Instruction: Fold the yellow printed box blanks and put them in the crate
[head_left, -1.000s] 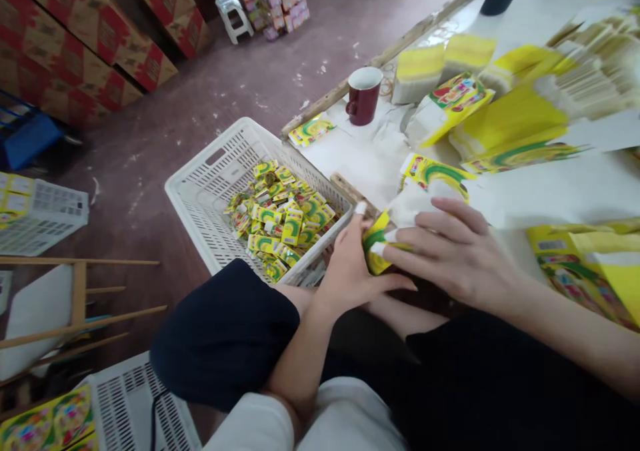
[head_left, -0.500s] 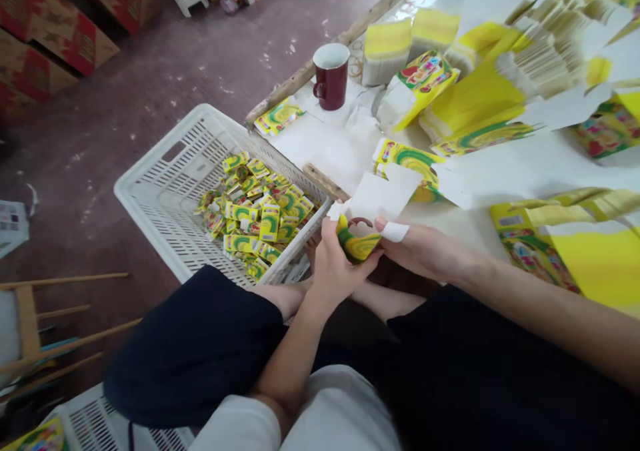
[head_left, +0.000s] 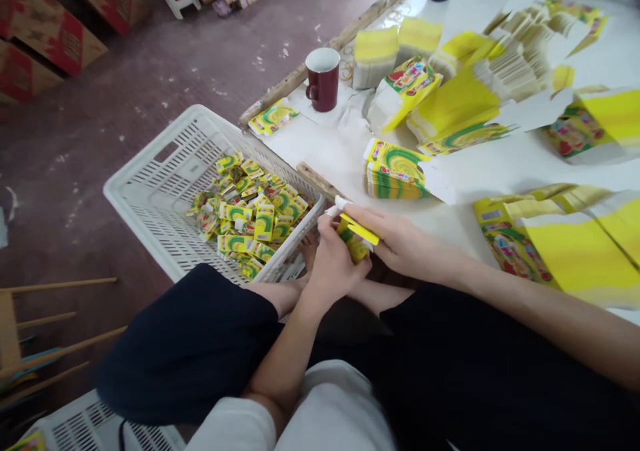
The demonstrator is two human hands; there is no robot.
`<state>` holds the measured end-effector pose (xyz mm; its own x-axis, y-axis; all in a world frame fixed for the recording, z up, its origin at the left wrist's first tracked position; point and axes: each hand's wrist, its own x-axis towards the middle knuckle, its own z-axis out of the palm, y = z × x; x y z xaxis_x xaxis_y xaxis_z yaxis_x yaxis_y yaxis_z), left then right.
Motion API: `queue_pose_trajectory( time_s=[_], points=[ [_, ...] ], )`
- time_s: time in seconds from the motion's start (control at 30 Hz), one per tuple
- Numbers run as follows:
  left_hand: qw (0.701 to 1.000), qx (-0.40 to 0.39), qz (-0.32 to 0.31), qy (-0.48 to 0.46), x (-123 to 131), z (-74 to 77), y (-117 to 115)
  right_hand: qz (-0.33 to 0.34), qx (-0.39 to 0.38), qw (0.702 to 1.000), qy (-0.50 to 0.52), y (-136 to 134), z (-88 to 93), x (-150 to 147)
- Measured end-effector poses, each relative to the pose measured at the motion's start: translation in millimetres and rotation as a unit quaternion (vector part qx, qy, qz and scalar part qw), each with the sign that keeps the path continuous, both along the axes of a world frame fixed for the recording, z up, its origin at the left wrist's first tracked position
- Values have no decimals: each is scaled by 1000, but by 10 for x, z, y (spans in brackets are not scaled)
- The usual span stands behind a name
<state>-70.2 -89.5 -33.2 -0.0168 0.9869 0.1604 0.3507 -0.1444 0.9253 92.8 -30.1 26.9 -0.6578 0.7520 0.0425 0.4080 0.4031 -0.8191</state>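
The left hand (head_left: 331,264) and right hand (head_left: 405,241) both grip the yellow box (head_left: 356,245); the white crate (head_left: 143,187) lies nearer the left.

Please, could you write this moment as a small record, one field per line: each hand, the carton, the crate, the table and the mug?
Left hand: the left hand holds a small yellow-green carton
Right hand: the right hand is at the carton's other side; its grip is partly hidden
Carton: yellow flap visible at its top; contents not visible
Crate: white plastic crate, with a loose heap of small cartons
Table: white table, bearing carton stacks
Mug: dark red mug, upright near the wooden edge
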Motion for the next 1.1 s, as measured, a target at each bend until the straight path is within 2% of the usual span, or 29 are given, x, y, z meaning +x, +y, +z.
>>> queue_pose_trajectory(
  time_s=[0.07,0.13,0.33,0.5,0.63,0.7,0.77,0.83,0.9,0.93,1.0,1.1],
  points=[
    [998,20,54,25,-33,-19,30,-35,49,998,-14,6,-28,2],
    [996,29,71,44,-94,-10,66,-44,86,995,-32,17,-53,5],
    [998,17,53,-12,-287,116,129,43,120,984,-123,106,-56,87],
    [1000,0,1,-20,-298,173,115,94,97,987,-87,178,4,232],
    [999,-16,23,-34,-172,118,106,16,90,996,-22,99,-108,146],
    [991,-26,72,-107,-121,58,129,-19,77,997,-2,99,-160,97],
    [959,-37,147,-240,-119,3,185,-62,78,995,-9,168,-175,133],
    [892,-54,232,-384,-166,-26,261,-142,114,982,-56,295,-175,277],
    [822,-99,286,-482,-226,-29,331,-250,167,945,-128,439,-196,484],
    [796,-127,300,-510,-244,-22,354,-290,177,927,-161,504,-220,587],
    [769,-177,299,-536,-237,-5,371,-324,172,904,-220,606,-285,747],
    [766,-192,264,-554,-140,7,342,-316,147,899,-264,688,-369,828]
  ],
)
